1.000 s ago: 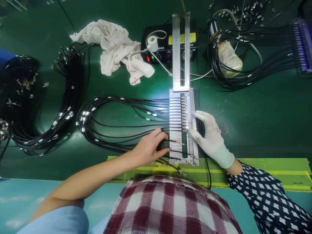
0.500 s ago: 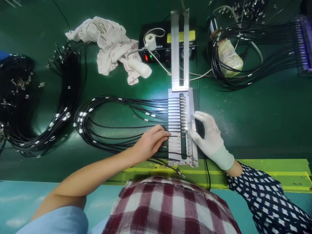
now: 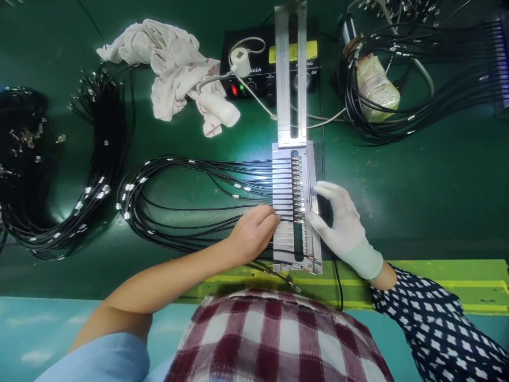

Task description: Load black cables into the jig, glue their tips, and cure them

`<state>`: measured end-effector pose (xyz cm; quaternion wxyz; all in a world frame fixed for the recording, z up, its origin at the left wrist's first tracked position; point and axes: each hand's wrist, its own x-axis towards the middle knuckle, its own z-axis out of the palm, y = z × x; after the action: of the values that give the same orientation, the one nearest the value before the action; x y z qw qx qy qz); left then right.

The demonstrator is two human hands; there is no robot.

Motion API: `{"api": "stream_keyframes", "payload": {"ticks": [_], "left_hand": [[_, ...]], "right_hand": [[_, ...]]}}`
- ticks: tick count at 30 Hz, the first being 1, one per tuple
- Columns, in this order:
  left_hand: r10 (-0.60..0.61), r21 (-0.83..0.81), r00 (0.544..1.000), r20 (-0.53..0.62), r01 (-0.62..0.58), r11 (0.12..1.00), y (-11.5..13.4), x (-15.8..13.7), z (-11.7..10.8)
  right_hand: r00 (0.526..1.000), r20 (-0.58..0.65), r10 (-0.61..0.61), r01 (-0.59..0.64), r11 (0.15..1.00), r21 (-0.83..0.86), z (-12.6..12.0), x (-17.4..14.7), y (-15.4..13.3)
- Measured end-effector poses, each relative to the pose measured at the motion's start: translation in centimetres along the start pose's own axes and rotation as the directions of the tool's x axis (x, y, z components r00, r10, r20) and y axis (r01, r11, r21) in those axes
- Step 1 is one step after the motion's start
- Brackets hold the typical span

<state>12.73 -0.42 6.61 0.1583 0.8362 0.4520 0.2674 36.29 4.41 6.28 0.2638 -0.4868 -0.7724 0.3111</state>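
Note:
A slotted metal fixture (image 3: 283, 233) lies in front of me, with a row of black cables (image 3: 238, 162) laid side by side in its upper grooves. Their stripped ends with small connectors (image 3: 296, 183) reach across its dark slot. My left hand (image 3: 254, 233), bare, is closed in a pinch on a black cable at the fixture's left edge, just below the filled grooves; the fingers partly hide it. My right hand (image 3: 342, 228) wears a white glove. Its thumb and fingers are spread apart, their tips touching the fixture's right rail. Several loose cable ends (image 3: 294, 262) cross the fixture's lower end.
A hinged-looking slotted metal arm (image 3: 283, 79) extends up from the fixture, over a black control box (image 3: 234, 58). A crumpled cloth (image 3: 167, 69) and white cylinder (image 3: 219, 109) lie left of it. Cable bundles lie at left (image 3: 79, 207) and right (image 3: 358, 119). Yellow tape (image 3: 437, 270) lines the front edge.
The cable in my left hand now lies level in a groove, its end across the slot under the others. My left hand rose slightly; my right hand stayed. The view shifted a little.

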Motion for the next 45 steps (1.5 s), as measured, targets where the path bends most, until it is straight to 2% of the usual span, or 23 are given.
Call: {"api": "stream_keyframes", "payload": {"ticks": [6,9,13,20,23,28,31,36,38,40,45], "left_hand": [[0.078,0.094,0.997,0.017,-0.080,0.992,0.1,0.1,-0.3],[0.073,0.092,0.997,0.006,-0.073,0.993,0.1,0.1,-0.3],[0.011,0.037,1.000,0.026,-0.012,0.999,0.1,0.0,-0.1],[0.124,-0.063,0.988,0.092,-0.119,0.991,-0.6,0.1,-0.6],[0.107,0.033,0.985,0.133,-0.113,0.993,-0.7,-0.4,-1.2],[0.108,0.179,0.951,0.288,-0.165,0.970,-0.6,-1.6,-1.7],[0.129,0.188,0.951,0.282,-0.187,0.964,-0.7,-1.1,-1.4],[0.210,0.246,0.928,0.306,-0.291,0.925,-0.6,1.0,0.1],[0.172,0.248,0.935,0.311,-0.255,0.935,-0.5,1.5,0.2],[0.093,0.201,0.948,0.304,-0.159,0.967,-0.5,1.5,-0.5],[-0.061,-0.058,0.954,0.295,0.081,0.995,-0.9,-1.7,-4.3]], "right_hand": [[1.000,0.017,0.011,-0.011,1.000,-0.004,-0.2,0.1,-0.1],[1.000,0.018,0.015,-0.015,1.000,-0.010,-0.2,0.0,-0.1],[1.000,0.013,0.008,-0.008,1.000,-0.002,-0.2,0.0,0.0],[1.000,0.000,-0.002,0.002,1.000,-0.003,0.0,0.0,0.1],[1.000,0.007,-0.001,0.001,1.000,0.002,0.0,-0.1,0.1],[1.000,0.000,-0.007,0.007,1.000,-0.001,0.0,0.3,0.1],[0.999,-0.027,-0.022,0.022,1.000,0.012,0.1,0.6,0.4],[0.996,-0.058,-0.071,0.072,0.997,0.020,0.0,0.1,0.5],[0.996,-0.055,-0.076,0.076,0.997,0.005,-0.1,-0.4,0.5],[0.996,-0.052,-0.066,0.066,0.998,-0.007,-0.2,-1.0,0.5],[0.999,-0.035,-0.025,0.025,0.999,-0.022,-0.3,-1.6,0.4]]}}
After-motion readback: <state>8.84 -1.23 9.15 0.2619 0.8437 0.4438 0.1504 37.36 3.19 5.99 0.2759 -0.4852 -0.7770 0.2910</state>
